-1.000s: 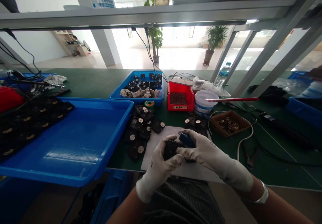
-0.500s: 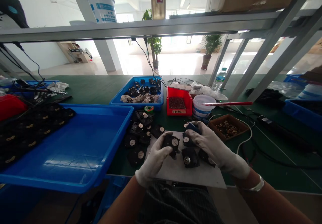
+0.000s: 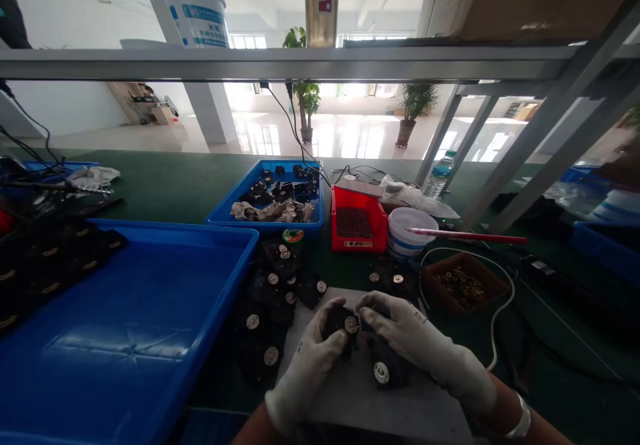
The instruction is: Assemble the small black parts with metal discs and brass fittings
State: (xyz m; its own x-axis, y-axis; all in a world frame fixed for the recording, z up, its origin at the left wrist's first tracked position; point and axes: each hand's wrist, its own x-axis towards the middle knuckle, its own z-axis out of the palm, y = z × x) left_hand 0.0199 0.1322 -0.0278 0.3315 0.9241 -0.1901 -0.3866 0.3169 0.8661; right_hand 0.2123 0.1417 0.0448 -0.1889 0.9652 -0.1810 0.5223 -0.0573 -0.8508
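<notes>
Both hands wear whitish gloves. My left hand (image 3: 313, 358) is closed around a black housing (image 3: 338, 323) with a round silver disc on its face, held over a white sheet (image 3: 370, 401). Close beside it, my right hand (image 3: 407, 328) pinches a dark block-like piece (image 3: 376, 302), mostly covered by the fingers; its kind is unclear. Below the right hand, another black housing (image 3: 387, 358) lies on the sheet, its silver disc facing up. Several similar black housings (image 3: 270, 298) sit in a cluster left of the sheet, and more (image 3: 385, 273) lie behind the right hand.
A large blue tray (image 3: 165, 285) with black parts stands left; a smaller blue tray (image 3: 215, 217) is behind. A red bin (image 3: 357, 243) of small pieces, a white tub (image 3: 411, 228) and a brown box (image 3: 463, 281) of brass-coloured bits flank the right side. A shelf beam (image 3: 280, 65) crosses overhead.
My right hand has come down and toward the left hand with its dark piece, now beside the held housing. The left hand keeps its housing. The head view has shifted slightly.
</notes>
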